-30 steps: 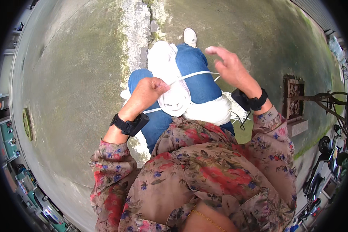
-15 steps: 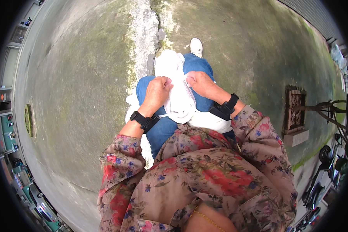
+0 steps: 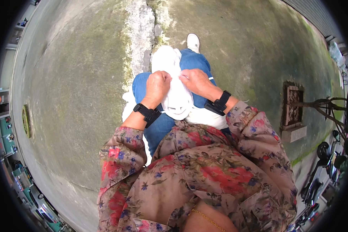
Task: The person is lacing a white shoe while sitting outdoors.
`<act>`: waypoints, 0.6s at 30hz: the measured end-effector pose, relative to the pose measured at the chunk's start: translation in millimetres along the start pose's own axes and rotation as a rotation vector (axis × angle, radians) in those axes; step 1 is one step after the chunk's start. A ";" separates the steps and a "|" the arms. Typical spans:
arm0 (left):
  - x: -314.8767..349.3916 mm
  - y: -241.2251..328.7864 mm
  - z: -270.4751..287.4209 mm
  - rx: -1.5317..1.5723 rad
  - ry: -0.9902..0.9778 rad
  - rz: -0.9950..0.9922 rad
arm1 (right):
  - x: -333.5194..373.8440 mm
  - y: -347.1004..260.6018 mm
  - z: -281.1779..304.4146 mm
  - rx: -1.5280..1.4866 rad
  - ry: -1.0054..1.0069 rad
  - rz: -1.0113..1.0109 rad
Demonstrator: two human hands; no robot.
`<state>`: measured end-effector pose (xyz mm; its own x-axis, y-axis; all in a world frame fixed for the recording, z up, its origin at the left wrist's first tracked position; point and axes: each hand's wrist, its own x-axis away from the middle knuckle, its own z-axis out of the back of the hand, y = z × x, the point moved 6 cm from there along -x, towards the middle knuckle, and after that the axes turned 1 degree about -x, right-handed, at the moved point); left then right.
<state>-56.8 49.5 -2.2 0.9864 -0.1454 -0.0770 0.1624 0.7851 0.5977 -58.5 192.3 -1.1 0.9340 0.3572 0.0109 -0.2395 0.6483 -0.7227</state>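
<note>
A soft white cloth bundle lies along my lap between my blue-trousered knees, with a rounded far end and a narrower middle. Its exact kind does not show. On its left edge my left hand is closed, thumb and fingers pinched at the fabric. Opposite it, my right hand pinches the cloth near the same narrow part. The two sets of fingertips are a small gap apart, and what lies right between them is too small to make out. A thin white strip shows beside my right knee.
More white material lies beneath my thighs. The mossy concrete ground has a pale cracked band running away from me. To the right are a brick-edged planter with a bare tree and parked motorbikes. A round cover lies left.
My right hand has moved slightly left, so my fingertips are closer together over the cloth. The whole view has shifted a little; both hands stay closed.
</note>
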 end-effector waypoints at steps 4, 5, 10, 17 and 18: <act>-2.5 -11.4 -4.8 0.101 -0.065 0.135 | -0.7 5.8 -5.9 0.008 0.002 -0.028; -2.2 -11.4 -4.9 0.102 -0.066 0.135 | -0.9 3.9 -5.8 0.006 0.036 -0.019; -0.6 -13.9 -4.8 0.133 -0.036 0.157 | -2.8 4.1 -10.2 0.003 0.091 -0.028; 1.4 -12.3 -3.1 0.137 -0.033 0.150 | -8.8 14.8 -16.0 -0.127 0.041 -0.162; 1.8 -12.2 -3.0 0.143 -0.028 0.143 | -8.8 18.5 -19.4 -0.212 -0.008 -0.254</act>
<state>-56.9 41.4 -12.0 0.9977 -0.0564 0.0377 0.0131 0.7055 0.7086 -66.1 188.2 -28.0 0.9543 0.2083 0.2141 0.0619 0.5631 -0.8240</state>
